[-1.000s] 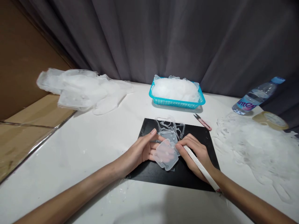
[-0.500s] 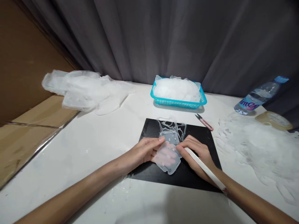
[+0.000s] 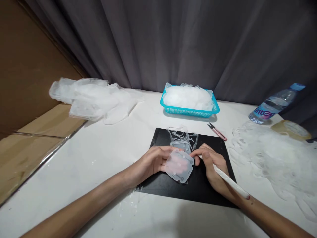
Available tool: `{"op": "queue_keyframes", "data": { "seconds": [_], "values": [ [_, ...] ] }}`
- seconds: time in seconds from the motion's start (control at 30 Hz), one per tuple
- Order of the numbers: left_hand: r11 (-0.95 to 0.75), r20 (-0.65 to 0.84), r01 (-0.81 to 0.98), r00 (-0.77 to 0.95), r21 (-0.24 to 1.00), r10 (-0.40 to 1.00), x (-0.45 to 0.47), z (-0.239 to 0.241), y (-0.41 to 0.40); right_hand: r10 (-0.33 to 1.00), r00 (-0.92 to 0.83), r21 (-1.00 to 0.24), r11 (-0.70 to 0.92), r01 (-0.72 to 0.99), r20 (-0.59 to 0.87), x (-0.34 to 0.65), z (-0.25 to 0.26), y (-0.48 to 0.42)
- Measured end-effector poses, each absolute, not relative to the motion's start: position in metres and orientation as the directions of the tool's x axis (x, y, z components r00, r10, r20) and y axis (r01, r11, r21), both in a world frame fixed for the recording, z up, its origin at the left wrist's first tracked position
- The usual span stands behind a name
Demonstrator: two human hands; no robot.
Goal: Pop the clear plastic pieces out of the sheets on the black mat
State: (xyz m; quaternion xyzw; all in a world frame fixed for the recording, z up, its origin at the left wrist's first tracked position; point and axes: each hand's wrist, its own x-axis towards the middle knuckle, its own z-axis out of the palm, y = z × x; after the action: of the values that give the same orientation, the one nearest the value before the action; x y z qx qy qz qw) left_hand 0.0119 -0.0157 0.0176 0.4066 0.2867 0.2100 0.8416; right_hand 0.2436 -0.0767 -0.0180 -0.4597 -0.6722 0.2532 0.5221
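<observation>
My left hand (image 3: pixel 160 158) is closed on a translucent, roughly square silicone piece (image 3: pixel 178 167) with small round spots and notched edges; some of its fingers show through from behind. My right hand (image 3: pixel 214 162) grips a slim white-handled tool (image 3: pixel 230 181), whose handle runs back along the wrist. Its tip is hidden by the fingers, and the index fingertip is at the piece's right upper edge. Behind the hands, another translucent piece with thin, stringy offcuts (image 3: pixel 184 137) lies on a black mat (image 3: pixel 160 185).
A turquoise basket (image 3: pixel 189 112) heaped with translucent pieces stands at the back. Pink-handled thread snips (image 3: pixel 218 132) lie near the mat. To the right are a water bottle (image 3: pixel 274 104), a tape roll (image 3: pixel 292 129) and piled translucent scraps (image 3: pixel 279 162). Cloudy plastic sheets (image 3: pixel 96 99) lie left.
The silicone piece has turned slightly in my left hand, and the left thumb has moved from its upper edge. My right hand has shifted a little right, its fingers rearranged on the tool.
</observation>
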Motion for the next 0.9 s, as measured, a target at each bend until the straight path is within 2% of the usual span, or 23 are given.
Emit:
{"op": "queue_keyframes", "data": {
  "seconds": [0.13, 0.3, 0.47, 0.67, 0.9],
  "values": [
    [0.620, -0.269, -0.217, 0.759, 0.754, 0.593, 0.011, 0.014, -0.013, 0.878, -0.019, -0.811, 0.450, 0.375, 0.479, 0.243, -0.018, -0.076],
    [0.598, -0.303, -0.245, 0.682, 0.763, 0.666, 0.013, 0.016, -0.011, 0.892, -0.029, -0.792, 0.416, 0.447, 0.452, 0.242, -0.017, -0.073],
    [0.521, -0.313, -0.209, 0.598, 0.828, 0.738, 0.014, 0.015, -0.010, 0.874, -0.062, -0.735, 0.442, 0.513, 0.482, 0.241, -0.014, -0.071],
    [0.453, -0.346, -0.139, 0.463, 0.881, 0.816, 0.010, 0.010, -0.002, 0.844, -0.057, -0.716, 0.486, 0.502, 0.533, 0.240, -0.011, -0.075],
    [0.420, -0.357, -0.093, 0.383, 0.903, 0.852, 0.010, 0.010, -0.003, 0.821, -0.077, -0.696, 0.525, 0.490, 0.566, 0.240, -0.011, -0.074]
  ]
}}
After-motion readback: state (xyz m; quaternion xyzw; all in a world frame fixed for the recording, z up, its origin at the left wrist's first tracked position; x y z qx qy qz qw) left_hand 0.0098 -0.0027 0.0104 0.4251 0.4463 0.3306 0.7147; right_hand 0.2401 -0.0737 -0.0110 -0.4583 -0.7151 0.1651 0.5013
